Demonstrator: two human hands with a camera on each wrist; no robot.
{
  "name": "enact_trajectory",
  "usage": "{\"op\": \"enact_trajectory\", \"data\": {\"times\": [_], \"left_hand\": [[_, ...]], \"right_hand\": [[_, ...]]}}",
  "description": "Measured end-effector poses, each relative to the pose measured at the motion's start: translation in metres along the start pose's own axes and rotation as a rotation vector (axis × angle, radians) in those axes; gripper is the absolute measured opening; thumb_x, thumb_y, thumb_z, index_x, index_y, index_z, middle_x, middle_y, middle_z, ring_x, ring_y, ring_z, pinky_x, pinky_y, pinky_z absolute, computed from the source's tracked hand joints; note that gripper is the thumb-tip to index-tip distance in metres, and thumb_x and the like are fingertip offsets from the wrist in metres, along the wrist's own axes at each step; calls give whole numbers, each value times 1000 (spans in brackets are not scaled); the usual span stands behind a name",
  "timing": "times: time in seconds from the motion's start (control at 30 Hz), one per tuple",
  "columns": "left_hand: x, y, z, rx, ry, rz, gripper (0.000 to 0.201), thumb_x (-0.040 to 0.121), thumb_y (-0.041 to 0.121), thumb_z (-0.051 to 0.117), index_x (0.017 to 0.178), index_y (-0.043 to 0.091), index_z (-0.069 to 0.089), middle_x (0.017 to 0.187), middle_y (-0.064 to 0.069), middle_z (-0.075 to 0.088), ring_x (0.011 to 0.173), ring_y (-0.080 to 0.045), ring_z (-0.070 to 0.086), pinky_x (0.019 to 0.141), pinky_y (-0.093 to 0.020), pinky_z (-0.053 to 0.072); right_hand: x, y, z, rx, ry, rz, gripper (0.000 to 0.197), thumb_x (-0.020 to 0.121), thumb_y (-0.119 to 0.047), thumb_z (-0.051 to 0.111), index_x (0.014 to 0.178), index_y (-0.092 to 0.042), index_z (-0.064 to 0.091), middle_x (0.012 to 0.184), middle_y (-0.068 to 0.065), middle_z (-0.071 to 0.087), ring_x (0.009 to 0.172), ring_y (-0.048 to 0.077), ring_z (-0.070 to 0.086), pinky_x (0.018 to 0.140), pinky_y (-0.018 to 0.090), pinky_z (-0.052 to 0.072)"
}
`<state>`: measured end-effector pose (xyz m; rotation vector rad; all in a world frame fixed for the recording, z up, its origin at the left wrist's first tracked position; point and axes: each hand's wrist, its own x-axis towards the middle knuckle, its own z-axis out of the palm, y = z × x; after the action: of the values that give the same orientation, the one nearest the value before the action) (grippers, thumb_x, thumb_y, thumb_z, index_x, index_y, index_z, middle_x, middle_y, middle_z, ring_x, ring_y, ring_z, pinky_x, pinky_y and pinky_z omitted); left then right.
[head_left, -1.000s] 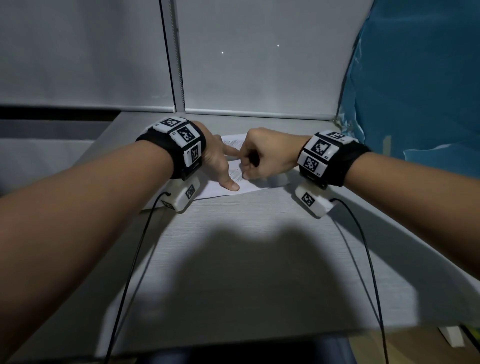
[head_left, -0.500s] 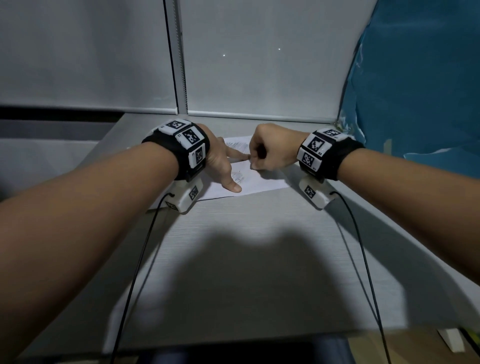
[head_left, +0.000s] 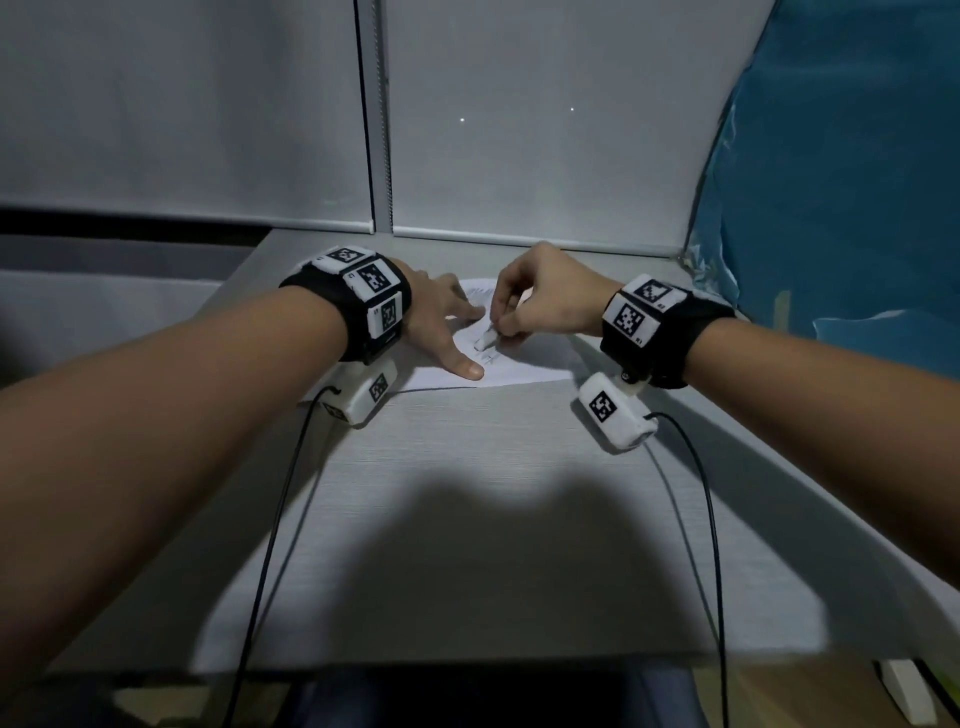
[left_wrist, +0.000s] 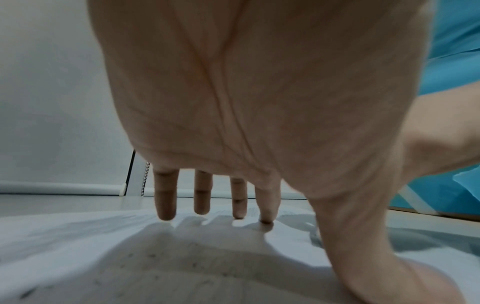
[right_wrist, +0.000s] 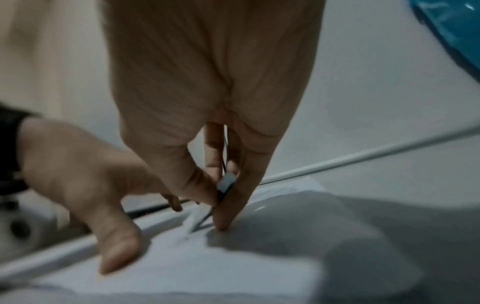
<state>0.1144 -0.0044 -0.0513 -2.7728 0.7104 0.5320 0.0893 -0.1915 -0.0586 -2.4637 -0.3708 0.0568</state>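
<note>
A white sheet of paper (head_left: 524, 371) with faint pencil marks lies at the far side of the grey desk (head_left: 467, 467). My left hand (head_left: 447, 327) rests flat on the paper, fingers straight and spread; the left wrist view shows its fingertips (left_wrist: 165, 214) touching the sheet (left_wrist: 78, 236). Just to its right, my right hand (head_left: 506, 325) points its fingers down and pinches a small white block (head_left: 485, 340), like an eraser, against the paper. In the right wrist view the block (right_wrist: 226, 182) sits between thumb and fingers (right_wrist: 228, 216), blurred, with the left hand (right_wrist: 91, 185) beside it.
Closed window blinds (head_left: 519, 130) stand behind the desk, with a bead chain (left_wrist: 144, 179) hanging between them. A blue plastic sheet (head_left: 841, 208) covers the right side. Two black cables (head_left: 270, 545) run from the wrist cameras over the desk's front edge.
My right hand has turned from a fist beside the left forefinger to fingers pointing down, with the white block now showing on the paper. The left hand stays flat in place.
</note>
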Motion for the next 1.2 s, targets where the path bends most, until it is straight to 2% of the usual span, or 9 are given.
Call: {"op": "enact_trajectory", "data": {"times": [0.13, 0.2, 0.3, 0.4, 0.63, 0.8, 0.9, 1.07, 1.2], "left_hand": [[3, 2, -5, -23, -31, 43, 105, 75, 81, 61, 159, 42, 11, 165, 9, 13, 148, -26, 25, 113, -50, 27], [6, -2, -4, -121, -37, 72, 101, 77, 68, 71, 158, 36, 19, 164, 7, 23, 145, -23, 32, 114, -46, 30], [12, -4, -3, -174, -20, 93, 88, 83, 60, 71, 154, 37, 25, 162, 5, 29, 143, -23, 36, 114, -47, 31], [16, -6, -4, -185, -16, 87, 84, 87, 59, 67, 156, 44, 22, 166, 8, 20, 149, -22, 26, 118, -49, 24], [13, -5, -9, -111, -14, 70, 102, 70, 73, 74, 154, 50, 22, 164, 10, 22, 148, -21, 28, 117, -47, 26], [15, 2, -12, -93, -26, 28, 100, 61, 73, 80, 147, 56, 33, 162, 9, 28, 144, -24, 35, 111, -45, 34], [16, 4, -15, -129, -39, -6, 101, 62, 66, 84, 148, 57, 31, 162, 9, 27, 144, -25, 34, 100, -40, 34], [13, 6, -18, -148, -65, -27, 108, 64, 60, 86, 152, 55, 23, 165, 9, 20, 149, -24, 25, 113, -46, 29], [10, 6, -18, -192, -84, -25, 105, 65, 55, 88, 152, 51, 29, 166, 12, 16, 149, -25, 24, 111, -48, 30]], "right_hand": [[2, 8, -3, -178, -32, -58, 20, 72, -21, 94, 77, -13, 77, 81, 3, 78, 70, 16, 75, 67, 27, 59], [2, 10, -5, -193, -69, -68, 23, 75, -26, 95, 78, -13, 77, 79, 4, 78, 67, 14, 74, 69, 28, 61], [5, 13, -1, -360, -60, -101, 14, 81, -30, 90, 89, -22, 82, 75, -4, 73, 62, 5, 62, 65, 24, 50], [9, 14, 3, -410, 10, -80, 12, 86, -30, 83, 90, -19, 81, 81, -5, 73, 64, 4, 59, 60, 18, 43], [10, 12, 9, -402, 4, -65, 8, 85, -19, 83, 78, -17, 79, 74, -4, 74, 71, 12, 69, 65, 24, 51], [8, 3, 8, -416, -145, -133, 10, 84, -18, 84, 76, -18, 77, 72, -10, 73, 60, -6, 63, 58, 7, 44], [15, 0, 7, -429, -126, -113, 6, 83, -19, 85, 80, -17, 81, 73, -8, 76, 63, -1, 66, 62, 14, 48], [24, 5, 6, -389, 25, -46, 11, 82, -16, 86, 72, -15, 80, 64, -8, 74, 57, 3, 66, 62, 23, 53], [13, -1, 9, -408, -89, -127, 5, 85, -17, 83, 81, -14, 83, 75, -5, 79, 72, 9, 74, 71, 26, 61]]}}
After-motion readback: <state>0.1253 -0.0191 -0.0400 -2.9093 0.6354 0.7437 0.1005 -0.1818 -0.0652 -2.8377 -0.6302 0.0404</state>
